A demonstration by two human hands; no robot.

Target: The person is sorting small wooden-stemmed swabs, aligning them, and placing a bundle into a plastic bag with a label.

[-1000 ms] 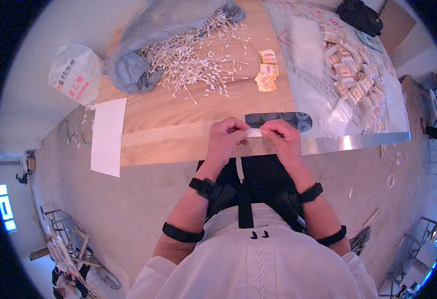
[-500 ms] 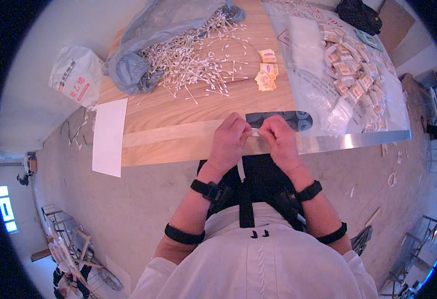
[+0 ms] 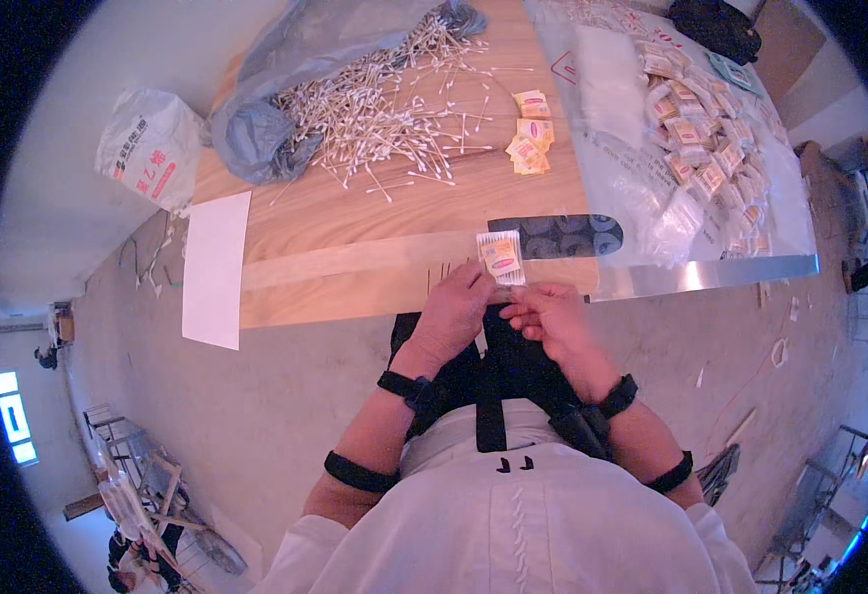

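A small clear packet of cotton swabs with a yellow-and-orange card inside stands at the table's near edge, its swab tips showing in a row at the top. My left hand pinches its lower left corner. On the other side, my right hand, slightly blurred, has its fingertips closed at the packet's lower right edge. Just beyond the packet lies a dark strip with round shapes. Farther off, loose cotton swabs spill in a heap from a grey plastic bag. Yellow cards lie to their right.
Many filled packets are piled on clear plastic sheeting at the right, beside empty clear bags. A white sheet overhangs the table's left corner, near a white printed bag. A black bag sits far right.
The packet, hidden between my hands before, now shows upright above my fingers. Both hands have come down toward me, and the right hand has turned, its fingers now at the packet's lower edge.
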